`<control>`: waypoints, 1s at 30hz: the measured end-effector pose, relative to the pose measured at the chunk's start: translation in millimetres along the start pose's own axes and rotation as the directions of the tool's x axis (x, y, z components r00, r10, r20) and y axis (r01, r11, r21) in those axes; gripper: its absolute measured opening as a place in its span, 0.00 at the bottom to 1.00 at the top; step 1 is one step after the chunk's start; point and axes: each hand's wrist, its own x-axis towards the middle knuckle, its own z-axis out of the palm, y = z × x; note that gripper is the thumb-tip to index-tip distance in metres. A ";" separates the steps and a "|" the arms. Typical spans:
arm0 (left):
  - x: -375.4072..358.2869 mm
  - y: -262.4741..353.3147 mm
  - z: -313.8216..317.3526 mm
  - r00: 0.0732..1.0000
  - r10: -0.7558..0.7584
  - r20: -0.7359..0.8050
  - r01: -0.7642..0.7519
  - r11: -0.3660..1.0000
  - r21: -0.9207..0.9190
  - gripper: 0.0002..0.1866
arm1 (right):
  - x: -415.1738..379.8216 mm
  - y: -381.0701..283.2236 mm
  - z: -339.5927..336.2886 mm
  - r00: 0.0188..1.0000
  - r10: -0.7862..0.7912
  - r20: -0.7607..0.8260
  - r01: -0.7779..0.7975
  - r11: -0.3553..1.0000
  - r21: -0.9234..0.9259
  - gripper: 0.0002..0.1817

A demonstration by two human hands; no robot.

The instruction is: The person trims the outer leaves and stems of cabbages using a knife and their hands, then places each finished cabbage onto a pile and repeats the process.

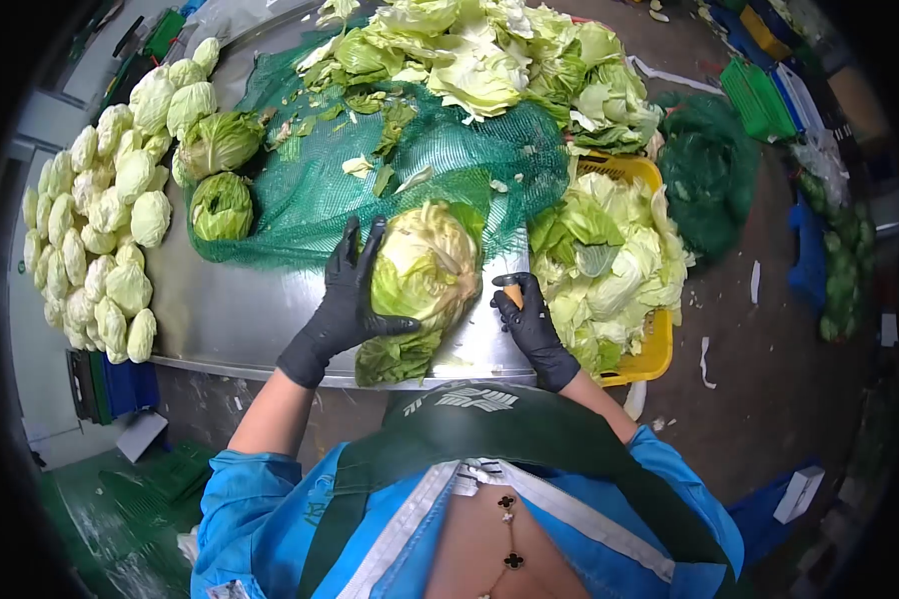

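A large leafy cabbage (pixel 422 262) lies on the metal table near its front edge, with brownish outer leaves and one loose green leaf hanging toward me. My left hand (pixel 345 299), in a black glove, grips its left side with fingers and thumb spread around it. Just right of the cabbage, my gloved right hand (pixel 537 334) is closed around the orange-brown handle of a knife (pixel 512 293). The blade is hard to tell from the shiny table. Behind the cabbage spreads a green mesh bag (pixel 310 195) with leaf scraps on it.
Pale trimmed cabbages (pixel 110 215) are stacked at the left. Two greener cabbages (pixel 221 207) sit beside them. Loose leaves (pixel 469 60) are heaped at the back. A yellow crate (pixel 654 349) full of leaves stands at the right, with another dark green net (pixel 709 160) beyond it.
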 end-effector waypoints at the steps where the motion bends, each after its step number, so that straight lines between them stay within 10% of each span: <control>1: 4.2 2.5 2.4 0.995 0.059 -0.079 -0.063 0.996 -0.058 0.57 | -5.8 -4.3 1.0 1.000 0.010 -0.009 -0.010 1.000 0.014 0.17; 4: 16.7 6.3 20.9 0.980 -0.021 -0.198 -0.037 0.958 -0.283 0.51 | -15.1 -35.9 -7.4 0.940 0.242 0.240 -0.283 0.947 0.154 0.18; 6: 26.5 21.2 25.4 0.961 -0.110 -0.255 0.013 0.934 -0.357 0.46 | -22.9 -3.3 6.6 0.996 -0.052 0.074 0.060 0.993 -0.102 0.19; 12: 44.6 22.5 24.9 0.972 -0.025 -0.232 -0.042 0.960 -0.278 0.39 | -13.5 -5.9 -2.2 0.991 -0.109 -0.074 0.101 0.990 -0.099 0.18; 13: 55.7 20.0 24.5 0.940 -0.106 -0.324 -0.007 0.944 -0.328 0.30 | -7.8 -9.9 -5.2 0.995 0.095 -0.027 -0.093 0.994 0.057 0.23; 16: 86.0 17.4 4.1 0.956 0.059 -0.287 -0.051 0.998 0.035 0.15 | 12.2 -38.1 -10.5 0.955 -0.275 -0.111 0.271 0.961 -0.050 0.38; 19: 108.5 38.3 -10.9 0.982 -0.113 -0.149 0.123 0.990 0.062 0.13 | 46.0 -66.2 -7.4 0.837 -0.528 -0.143 0.526 0.849 -0.057 0.45; 21: 120.5 41.0 -2.1 0.978 -0.205 -0.033 0.189 0.945 -0.269 0.14 | 66.2 -77.0 -4.6 0.884 -0.454 -0.115 0.456 0.890 -0.010 0.41; 24: 121.6 54.4 -4.6 0.906 -0.268 0.328 0.416 0.412 -0.811 0.28 | 88.6 -59.0 10.6 0.944 -0.248 -0.218 0.264 0.963 0.049 0.24; 25: 110.5 44.5 4.5 0.968 -0.209 0.136 0.218 0.447 -0.867 0.37 | 93.1 -49.6 12.2 0.945 -0.226 -0.236 0.254 0.963 0.093 0.22; 26: 94.5 30.6 10.0 0.988 -0.140 -0.059 0.014 0.471 -0.882 0.48 | 97.7 -40.1 12.1 0.945 -0.201 -0.258 0.242 0.960 0.140 0.21; 28: 62.7 22.7 1.2 0.948 0.226 -0.225 -0.268 0.947 -0.179 0.65 | 102.0 -35.0 3.7 0.969 0.005 -0.245 0.078 0.941 0.329 0.20; 30: 33.7 26.6 46.3 0.988 0.059 -0.144 -0.081 0.986 -0.148 0.66 | 120.7 -10.3 -1.8 0.954 0.146 -0.262 -0.084 0.968 0.235 0.22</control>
